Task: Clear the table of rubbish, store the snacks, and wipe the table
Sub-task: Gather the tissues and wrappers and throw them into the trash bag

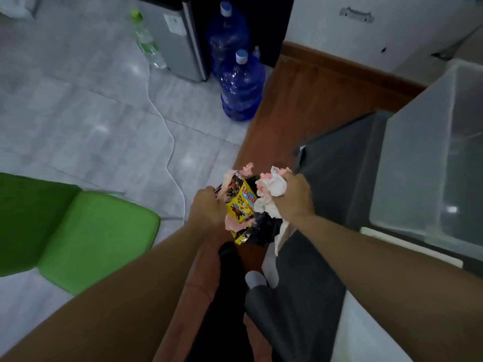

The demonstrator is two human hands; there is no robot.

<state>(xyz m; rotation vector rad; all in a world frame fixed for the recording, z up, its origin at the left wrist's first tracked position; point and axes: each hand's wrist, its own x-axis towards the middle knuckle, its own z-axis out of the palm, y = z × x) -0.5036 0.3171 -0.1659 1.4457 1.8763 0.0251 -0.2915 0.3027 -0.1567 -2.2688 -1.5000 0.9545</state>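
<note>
Both hands out front, above brown wood flooring (300, 105). Left hand (206, 207): fingers clamped on yellow snack wrapper (239, 205) with pink tissue scraps; paw prints, red lettering on blue, crumpled, unreadable. Right hand (292, 197): fist closed round wadded white-pink tissue (271, 189), touching the wrapper. Blue water jugs (241, 84) ahead, labels illegible. Green chair (91, 231) left.

Yellow printed snack wrapper (239, 205): foil-type film, glossy, creased. Crumpled white-pink tissue wad (271, 190): soft paper, matt, rough. Two blue water jugs (241, 84): translucent plastic, smooth, w/ sheen. Green chair seat (96, 236): matt, cloth-like. Grey floor tiles (78, 113): smooth, semi-gloss. Red-brown wooden board (300, 105): smooth, satin. Frosted storage box (431, 152): translucent plastic.
</note>
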